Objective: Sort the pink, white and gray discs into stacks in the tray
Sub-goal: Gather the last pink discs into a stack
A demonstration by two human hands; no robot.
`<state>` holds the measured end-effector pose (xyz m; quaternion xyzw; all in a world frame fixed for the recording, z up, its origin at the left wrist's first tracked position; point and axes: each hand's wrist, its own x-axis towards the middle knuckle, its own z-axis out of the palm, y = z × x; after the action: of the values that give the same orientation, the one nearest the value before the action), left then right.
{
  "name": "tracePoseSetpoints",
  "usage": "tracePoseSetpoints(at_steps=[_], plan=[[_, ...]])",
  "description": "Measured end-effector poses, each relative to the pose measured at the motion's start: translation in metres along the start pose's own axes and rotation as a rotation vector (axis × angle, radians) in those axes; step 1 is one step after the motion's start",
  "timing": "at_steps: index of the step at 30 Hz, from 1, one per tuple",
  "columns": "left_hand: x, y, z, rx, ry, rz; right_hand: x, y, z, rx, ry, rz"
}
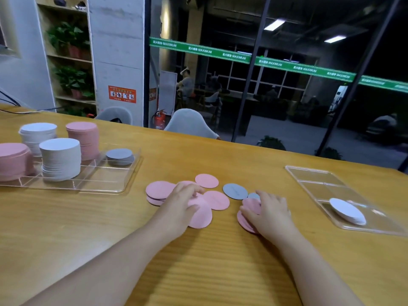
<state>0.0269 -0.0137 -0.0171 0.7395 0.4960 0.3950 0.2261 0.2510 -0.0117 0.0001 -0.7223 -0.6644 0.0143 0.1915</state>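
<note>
Loose pink discs (216, 200) lie scattered on the wooden tabletop (88, 219) just in front of the person, some overlapping, one pink disc (206, 180) lying a little farther back on its own. A gray disc (235, 191) sits flat between the two clusters, and the edge of another gray one peeks out beside it, near the right fingers.

The left hand (181, 206) has its fingers curled over a pink disc that is tilted up off the tabletop, thumb underneath the near edge, pinching it. To its left a small pile of pink discs (160, 192) lies with a dark edge showing in between. The right hand (270, 212) holds a few pink discs (250, 206) gathered on edge between thumb and fingers, with more pink ones flat underneath.

Off to the left stands a clear divided tray (106, 184) holding tall stacks: two white stacks (60, 159), two pink stacks (82, 142) and a low gray stack (119, 156), each in its own compartment. To the right, well apart, a second clear tray (313, 180) holds a short white stack (347, 210) in its near compartment.

Beyond the tabletop are two gray chair backs (189, 122), a red fire extinguisher (159, 119) and shelves with potted plants (70, 40).
</note>
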Motion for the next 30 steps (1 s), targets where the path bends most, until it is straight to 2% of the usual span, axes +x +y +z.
tracePoseSetpoints(at_steps=[2, 5, 7, 12, 15, 17, 20, 21, 25, 28, 30], plan=[[-0.001, -0.003, 0.001, 0.005, -0.017, -0.001, 0.0, -0.001, 0.002, 0.0, -0.033, 0.04], [-0.002, -0.004, -0.001, -0.112, -0.06, -0.123, 0.003, -0.005, 0.004, 0.049, -0.03, 0.067], [-0.002, -0.004, -0.004, -0.206, -0.09, -0.174, 0.005, -0.007, 0.005, 0.086, -0.024, 0.041], [-0.005, 0.006, -0.012, -0.397, -0.031, -0.201, 0.004, -0.006, -0.004, 0.131, 0.052, -0.049], [-0.006, 0.015, -0.011, -0.425, 0.017, -0.205, 0.007, -0.003, -0.01, 0.121, 0.094, -0.063], [-0.006, 0.019, -0.011, -0.418, 0.04, -0.252, 0.008, -0.003, -0.013, 0.217, 0.147, -0.088], [-0.008, 0.02, -0.011, -0.316, 0.052, -0.282, 0.001, -0.012, -0.02, 0.333, 0.293, -0.268], [-0.007, 0.019, -0.012, -0.288, 0.053, -0.278, -0.004, -0.017, -0.024, 0.427, 0.293, -0.312], [-0.007, 0.021, -0.012, -0.355, 0.067, -0.252, -0.019, -0.033, -0.023, 0.718, 0.041, -0.341], [-0.009, 0.024, -0.007, -0.487, 0.013, -0.227, -0.022, -0.038, -0.012, 0.721, -0.067, -0.332], [-0.01, 0.022, -0.003, -0.473, -0.036, -0.182, -0.024, -0.04, -0.008, 0.72, -0.11, -0.345]])
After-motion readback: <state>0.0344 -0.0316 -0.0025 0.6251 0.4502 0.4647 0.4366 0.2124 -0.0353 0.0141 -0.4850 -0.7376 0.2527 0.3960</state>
